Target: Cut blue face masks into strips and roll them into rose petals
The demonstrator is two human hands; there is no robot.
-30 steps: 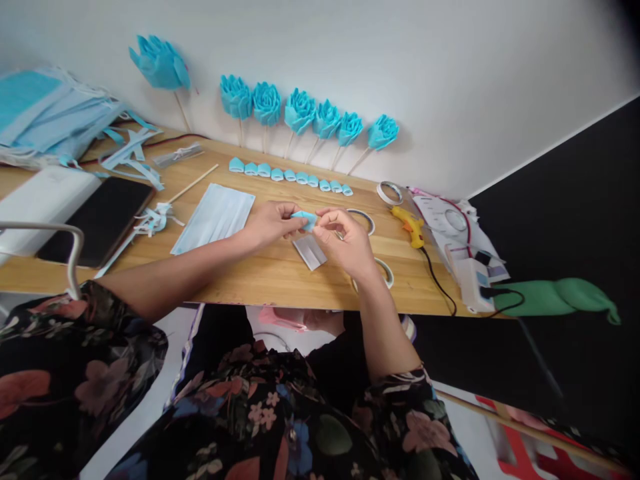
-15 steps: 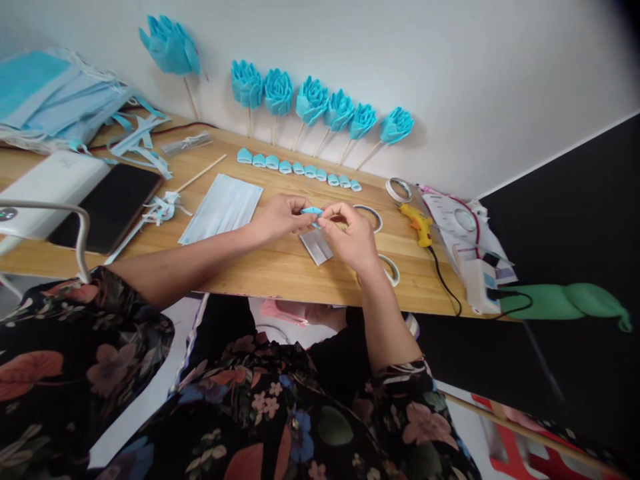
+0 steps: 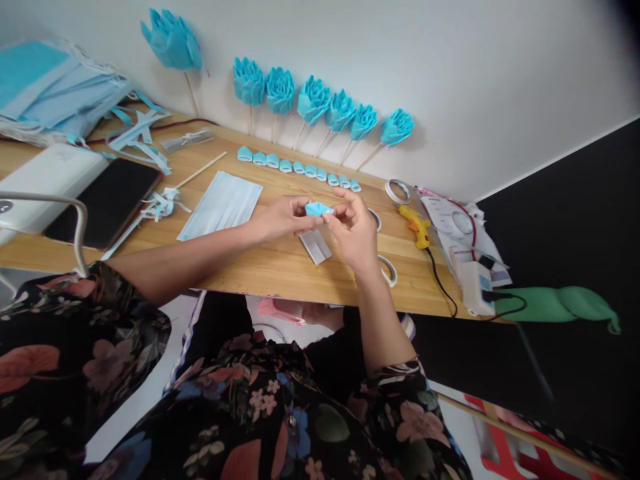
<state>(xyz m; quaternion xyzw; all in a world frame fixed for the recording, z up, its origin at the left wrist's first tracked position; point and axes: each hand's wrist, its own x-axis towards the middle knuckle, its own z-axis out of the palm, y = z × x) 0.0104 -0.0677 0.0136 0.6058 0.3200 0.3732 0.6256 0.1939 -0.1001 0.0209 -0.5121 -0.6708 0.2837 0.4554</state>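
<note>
Both hands meet over the middle of the wooden table (image 3: 280, 270). My left hand (image 3: 280, 217) and my right hand (image 3: 353, 230) pinch a small folded blue fabric piece (image 3: 317, 209) between their fingertips, held just above the table. Under the hands lies a small grey strip (image 3: 315, 247). A flat blue face mask (image 3: 221, 205) lies to the left of my left hand. A row of several small folded blue petals (image 3: 297, 167) runs along the table behind the hands.
Several blue fabric roses on sticks (image 3: 313, 100) lean on the wall. Tape rolls (image 3: 399, 191), a yellow glue gun (image 3: 416, 224) and a power strip (image 3: 473, 287) lie right. A phone (image 3: 105, 203), white box (image 3: 47, 180), mask scraps (image 3: 140, 130) and stacked masks (image 3: 45, 90) lie left.
The hands have turned and lifted the blue piece slightly; the right hand's fingers have spread a little around it. The camera shifted a bit.
</note>
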